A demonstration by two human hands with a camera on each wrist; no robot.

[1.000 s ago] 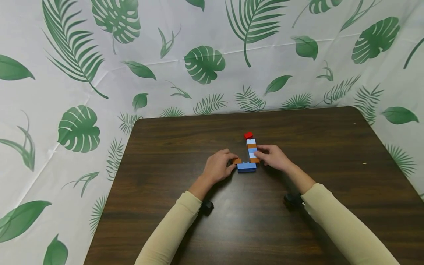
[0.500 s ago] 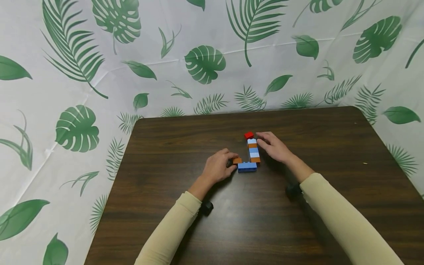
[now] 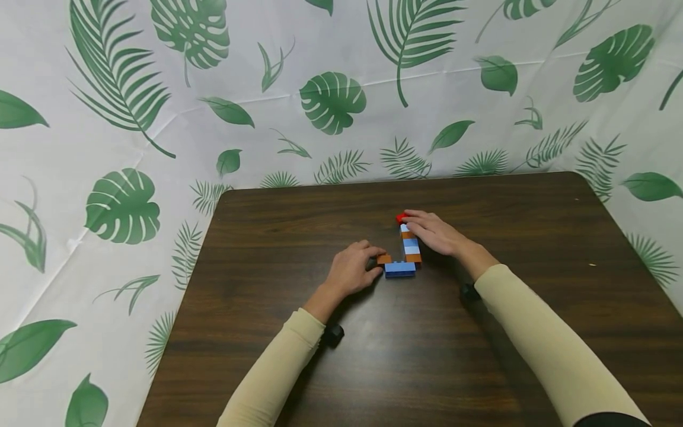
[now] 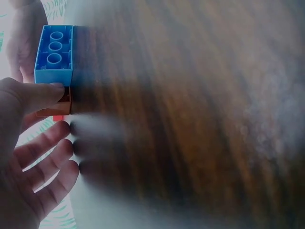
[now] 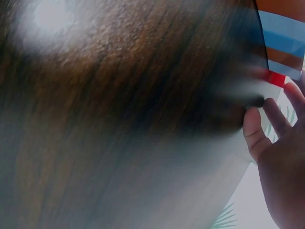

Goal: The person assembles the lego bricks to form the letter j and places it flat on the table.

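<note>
My left hand [image 3: 349,267] pinches a small orange brick [image 3: 383,259] between thumb and forefinger. That brick joins the left end of a long blue brick [image 3: 400,270], whose hollow underside faces the left wrist camera. From the blue brick's other end a stack of orange, light blue and blue bricks [image 3: 411,243] runs away from me. At the far end of this stack is a red brick [image 3: 401,218]. My right hand [image 3: 434,232] reaches over the stack's far end, its extended fingers at the red brick. Its thumb is hidden in the head view.
A dark wood-grain table [image 3: 277,225] lies under both hands. Behind it hangs a white cloth with green leaf prints [image 3: 333,102]. Dark camera housings [image 3: 334,335] sit at the wrists.
My right hand has left the side of the stack, passed along it away from me, and moved left onto the red brick. The left hand keeps its hold on the orange brick.
</note>
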